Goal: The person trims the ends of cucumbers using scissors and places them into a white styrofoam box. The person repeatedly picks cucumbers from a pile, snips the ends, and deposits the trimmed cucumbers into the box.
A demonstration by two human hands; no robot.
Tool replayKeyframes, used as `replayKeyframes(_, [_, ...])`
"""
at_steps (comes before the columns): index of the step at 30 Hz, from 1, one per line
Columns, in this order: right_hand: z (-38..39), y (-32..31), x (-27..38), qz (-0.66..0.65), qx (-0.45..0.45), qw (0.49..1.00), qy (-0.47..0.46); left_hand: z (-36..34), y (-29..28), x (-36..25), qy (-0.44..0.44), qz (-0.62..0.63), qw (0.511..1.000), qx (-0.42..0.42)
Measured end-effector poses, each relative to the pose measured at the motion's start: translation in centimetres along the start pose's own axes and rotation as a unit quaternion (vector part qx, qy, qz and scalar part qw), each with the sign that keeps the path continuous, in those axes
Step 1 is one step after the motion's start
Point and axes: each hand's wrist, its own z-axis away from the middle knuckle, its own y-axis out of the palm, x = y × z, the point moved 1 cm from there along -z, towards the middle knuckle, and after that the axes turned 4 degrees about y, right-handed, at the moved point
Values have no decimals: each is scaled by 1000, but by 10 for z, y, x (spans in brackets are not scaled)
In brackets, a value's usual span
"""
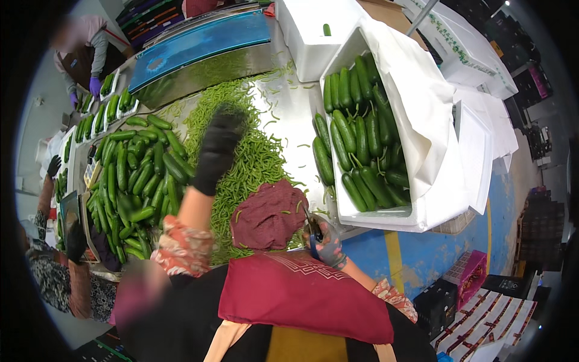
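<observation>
Black glove fabric covers the left hand (222,145), at 10 o'clock from the centre of the view, above a bed of small green pieces (259,163). Motion blurs its fingers, so whether they are open or closed cannot be told, nor whether they touch the pieces. The right hand (330,244), in a patterned glove, lies at 5 o'clock; its fingers are closed round dark-handled scissors (315,229), whose blades point toward 11 o'clock. Just beside the scissors, at 7 o'clock, a crumpled maroon cloth (268,217) rests on the small green pieces, a few of which lie on its folds. The metal table (301,142) shows bare between the pieces and a white foam box (407,218) at 2 o'clock, tilted in the view and lined with a white sheet (416,108); whole cucumbers fill it in rows. A large heap of cucumbers (136,175) occupies 9 o'clock, next to the bed of pieces and near the left forearm. At 11 o'clock stands a blue panel (202,48); at 10 o'clock, farther out, a co-worker in purple gloves (94,86) reaches toward cucumbers in white trays (128,111).
</observation>
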Motion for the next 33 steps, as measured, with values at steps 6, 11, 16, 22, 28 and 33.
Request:
replayKeyframes(6, [14,-16,12,-130,12,990,45,-49,156,127,171,-586,740,281])
replayKeyframes(11, [22,-36,-29,31,-45,998,34,-45,181,180,270,-650,636,318])
replayKeyframes(16, [19,-31,4,-46,-59,995,71,-53,176,161,-71,-662,594,451])
replayKeyframes(22, [16,-26,-3,-125,-6,991,-46,-16,147,164,12,-633,677,375])
replayKeyframes(28, [15,-28,-16,-292,24,953,74,-9,153,162,-76,-663,643,374])
replayKeyframes(33, [18,-27,-11,-120,-77,990,-18,10,141,171,-35,-638,697,324])
